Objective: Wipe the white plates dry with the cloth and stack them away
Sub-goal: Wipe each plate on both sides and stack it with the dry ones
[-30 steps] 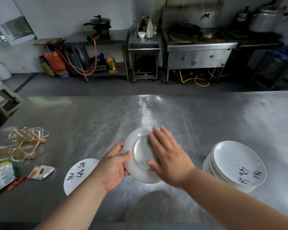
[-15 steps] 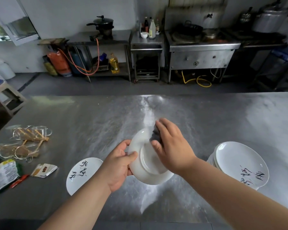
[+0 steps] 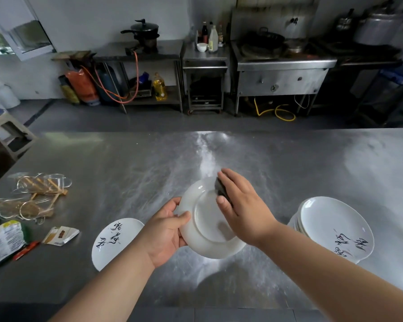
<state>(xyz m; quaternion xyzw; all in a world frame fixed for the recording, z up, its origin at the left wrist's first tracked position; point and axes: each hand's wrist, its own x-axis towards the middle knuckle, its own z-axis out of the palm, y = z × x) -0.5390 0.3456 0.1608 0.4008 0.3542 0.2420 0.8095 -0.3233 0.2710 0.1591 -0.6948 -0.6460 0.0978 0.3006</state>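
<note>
White round plates share the brushed steel bench [image 3: 126,159] with clutter at its left end: a heap of clear glass mugs tangled with a wooden rack [image 3: 33,194], too jumbled to count, then one green-and-white crinkled packet [image 3: 2,240], one thin red stick [image 3: 26,251] and one small torn paper sachet [image 3: 61,235].

Next lies one lone white plate with black brush writing [image 3: 116,240], face up and flat on the bench, partly behind the left forearm.

The left hand [image 3: 165,231] has a narrow grip on one upturned white plate [image 3: 207,228], held tilted above the middle of the bench: thumb on the underside near the rim, fingers curled behind the edge. The plate's foot ring faces the camera.

The right hand [image 3: 242,205] lies nearly flat, fingers straight, pressing one small dark cloth [image 3: 221,191] against the far side of that underside — the thumb rests just beside the cloth.

At the far right sits one stack of white plates [image 3: 335,228], the top one face up with black writing; several rims show beneath it, too close together to count.
</note>
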